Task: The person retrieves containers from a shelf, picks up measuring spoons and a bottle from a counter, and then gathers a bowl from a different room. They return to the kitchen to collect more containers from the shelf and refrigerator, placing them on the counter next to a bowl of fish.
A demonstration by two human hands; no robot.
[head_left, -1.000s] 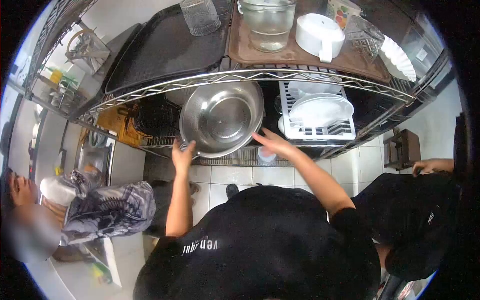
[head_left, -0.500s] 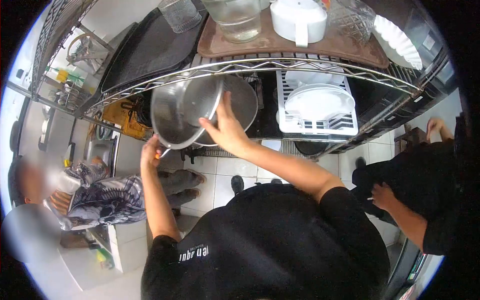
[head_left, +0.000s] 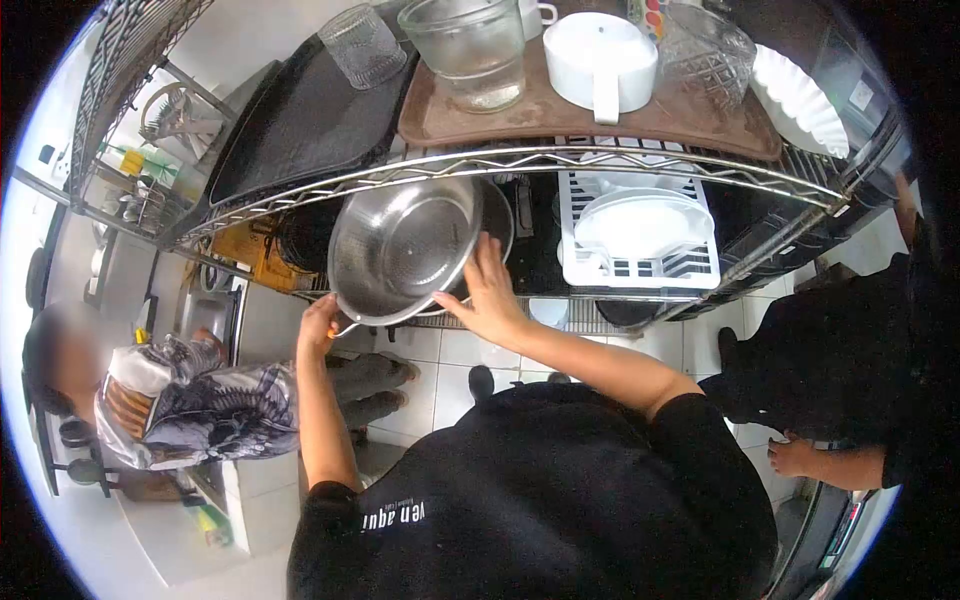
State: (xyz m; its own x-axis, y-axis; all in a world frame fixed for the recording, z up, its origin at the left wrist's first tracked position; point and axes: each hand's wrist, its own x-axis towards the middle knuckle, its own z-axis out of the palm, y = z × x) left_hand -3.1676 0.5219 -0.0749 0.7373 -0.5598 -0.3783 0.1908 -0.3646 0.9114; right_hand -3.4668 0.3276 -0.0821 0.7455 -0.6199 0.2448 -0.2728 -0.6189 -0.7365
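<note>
A deep, shiny metal pan (head_left: 405,250) is tilted toward me at the front of the lower rack shelf. My left hand (head_left: 319,328) is closed around its handle at the near left; a bit of orange shows by the fingers. My right hand (head_left: 487,300) lies against the pan's right side, fingers stretched out and thumb apart at the near rim. Behind the pan, partly hidden by it, is a second round metal vessel (head_left: 499,207).
White plates (head_left: 640,222) stand in a white dish rack (head_left: 640,275) to the right. Above, the wire shelf (head_left: 510,160) carries a brown tray (head_left: 450,120) with glassware and a white pot (head_left: 602,62). One person (head_left: 200,400) stands left, another (head_left: 830,350) right.
The pan has turned so more of its inside faces me. Both hands stay at it and appear slightly lower and farther right in view. The right-hand person's arms have shifted.
</note>
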